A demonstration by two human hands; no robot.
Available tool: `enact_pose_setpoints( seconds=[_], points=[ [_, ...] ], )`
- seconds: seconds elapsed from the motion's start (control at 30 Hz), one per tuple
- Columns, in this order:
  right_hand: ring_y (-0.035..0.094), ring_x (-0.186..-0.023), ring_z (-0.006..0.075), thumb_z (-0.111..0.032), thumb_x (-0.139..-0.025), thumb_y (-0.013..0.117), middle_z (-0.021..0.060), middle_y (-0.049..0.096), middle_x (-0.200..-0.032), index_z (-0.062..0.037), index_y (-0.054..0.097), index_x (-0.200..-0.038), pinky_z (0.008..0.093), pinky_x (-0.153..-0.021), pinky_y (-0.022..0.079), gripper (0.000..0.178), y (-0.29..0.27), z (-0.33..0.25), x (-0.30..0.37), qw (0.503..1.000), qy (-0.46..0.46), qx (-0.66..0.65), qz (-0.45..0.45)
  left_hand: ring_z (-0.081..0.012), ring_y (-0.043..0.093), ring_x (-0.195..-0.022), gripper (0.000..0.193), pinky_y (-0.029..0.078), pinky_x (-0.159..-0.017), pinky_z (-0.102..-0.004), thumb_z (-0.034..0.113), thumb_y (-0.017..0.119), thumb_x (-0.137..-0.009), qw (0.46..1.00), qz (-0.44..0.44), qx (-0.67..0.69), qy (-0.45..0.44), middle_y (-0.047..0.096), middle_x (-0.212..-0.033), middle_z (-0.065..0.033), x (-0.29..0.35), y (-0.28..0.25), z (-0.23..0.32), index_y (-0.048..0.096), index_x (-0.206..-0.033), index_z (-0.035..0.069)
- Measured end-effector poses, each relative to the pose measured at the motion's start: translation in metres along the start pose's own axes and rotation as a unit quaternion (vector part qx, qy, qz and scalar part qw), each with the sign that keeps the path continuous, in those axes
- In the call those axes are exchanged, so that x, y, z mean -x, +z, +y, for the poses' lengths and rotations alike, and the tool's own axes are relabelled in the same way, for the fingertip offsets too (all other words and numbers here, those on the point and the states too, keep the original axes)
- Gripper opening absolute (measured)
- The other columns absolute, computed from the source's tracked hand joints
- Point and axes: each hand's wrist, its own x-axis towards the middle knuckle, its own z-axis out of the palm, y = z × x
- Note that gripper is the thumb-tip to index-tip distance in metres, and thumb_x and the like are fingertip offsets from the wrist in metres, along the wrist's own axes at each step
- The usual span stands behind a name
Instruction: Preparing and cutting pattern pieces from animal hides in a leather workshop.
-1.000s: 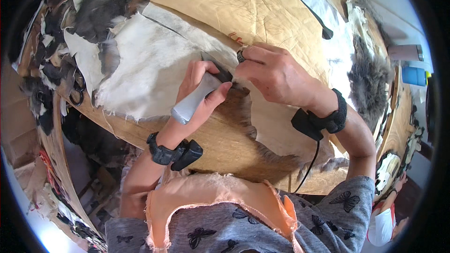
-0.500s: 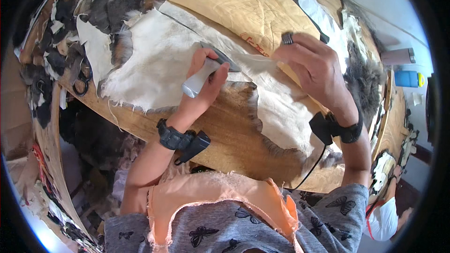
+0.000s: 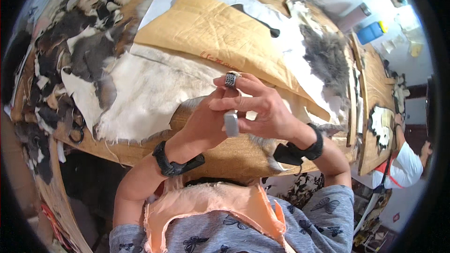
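Observation:
My left hand [image 3: 206,117] and right hand [image 3: 267,110] meet above the near part of the wooden table. Between them is a knife with a grey handle [image 3: 230,122], whose butt end points toward me. Its blade is hidden by the fingers. Both hands are closed around the knife, the right fingers crossing over the left ones. A dark studded ring [image 3: 230,79] sits on a right finger. Beneath and beyond the hands lies a white hide [image 3: 136,93], skin side up with fur along its edges. A tan paper sheet [image 3: 201,28] covers its far side.
Black and white fur scraps [image 3: 84,33] heap up at the left. Scissors [image 3: 76,133] lie by the table's left edge. A grey fur piece [image 3: 326,51], a pink cylinder [image 3: 355,17] and a blue container [image 3: 371,33] are at right. Another person's white sleeve [image 3: 408,164] shows far right.
My left hand has lifted the knife off the hide and moved toward the middle. My right hand has come left and down to meet it, and the view has shifted.

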Motion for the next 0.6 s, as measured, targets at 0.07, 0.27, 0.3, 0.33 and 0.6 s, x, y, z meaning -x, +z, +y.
enact_pose_setpoints(
  seconds=[0.07,0.27,0.3,0.33,0.6],
  points=[
    [0.052,-0.102,0.0261,-0.006,-0.063,0.071,0.0099,0.054,-0.116,-0.0121,0.065,-0.098,0.0345,-0.080,0.047,0.036,0.004,-0.002,-0.004,0.999,-0.009,-0.003,0.036,-0.0339,0.054,-0.088,0.039,0.047,-0.073,-0.0375,0.014,0.058,-0.077,0.999,-0.040,0.006,0.020,0.051,-0.105,-0.0176,-0.002,-0.004,-0.001,0.042,-0.111,0.000],
    [0.054,-0.061,0.0076,-0.007,-0.077,0.062,-0.0012,0.057,-0.066,-0.0051,0.061,-0.080,0.0226,-0.055,0.044,0.003,-0.023,0.026,-0.014,0.947,0.228,-0.001,0.226,-0.0401,0.040,-0.113,0.073,0.033,-0.093,-0.0499,0.044,0.058,-0.078,0.996,0.007,-0.072,-0.051,0.042,-0.125,-0.0189,0.023,-0.040,-0.011,0.029,-0.134,0.009],
    [0.047,-0.059,0.0026,-0.009,-0.081,0.058,-0.0037,0.050,-0.058,-0.0019,0.060,-0.083,0.0209,-0.053,0.040,0.007,-0.032,0.043,-0.014,0.923,0.244,0.088,0.284,-0.0414,0.031,-0.119,0.070,0.029,-0.095,-0.0537,0.049,0.050,-0.081,0.960,-0.056,-0.242,-0.128,0.032,-0.133,-0.0183,0.029,-0.052,-0.014,0.025,-0.136,0.014],
    [0.043,-0.061,0.0015,-0.009,-0.081,0.058,-0.0032,0.049,-0.060,-0.0002,0.059,-0.086,0.0198,-0.052,0.037,0.010,-0.046,0.062,-0.013,0.906,0.277,0.084,0.310,-0.0427,0.022,-0.125,0.067,0.024,-0.097,-0.0575,0.053,0.043,-0.084,0.885,-0.116,-0.401,-0.207,0.022,-0.140,-0.0177,0.035,-0.064,-0.015,0.022,-0.137,0.018],
    [0.032,-0.044,0.0012,-0.027,-0.081,0.060,0.0007,0.059,-0.070,-0.0051,0.059,-0.087,0.0183,-0.040,0.026,0.023,-0.081,0.130,0.003,0.853,0.476,-0.095,0.195,-0.0401,-0.011,-0.131,0.065,0.001,-0.096,-0.0682,0.057,0.038,-0.084,0.863,-0.096,-0.353,-0.349,-0.002,-0.146,-0.0114,0.056,-0.099,-0.062,0.022,-0.138,0.025]
  ],
)
